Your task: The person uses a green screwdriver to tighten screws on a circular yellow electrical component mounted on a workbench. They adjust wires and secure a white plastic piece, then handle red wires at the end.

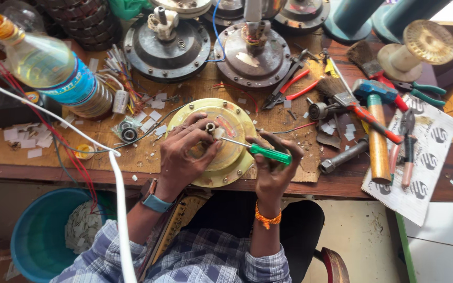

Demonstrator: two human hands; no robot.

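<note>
Pointing left (tip at hub): screwdriver (252,150), right hand (276,163).

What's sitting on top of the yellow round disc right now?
The left hand lies across the yellow round disc, beside a small metal hub touched by the green screwdriver. The surface under the palm is hidden.

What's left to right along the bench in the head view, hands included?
Plastic bottle → left hand on the yellow round housing → right hand gripping the green-handled screwdriver → steel cylinder → wooden-handled hammer → printed paper sheet.
</note>
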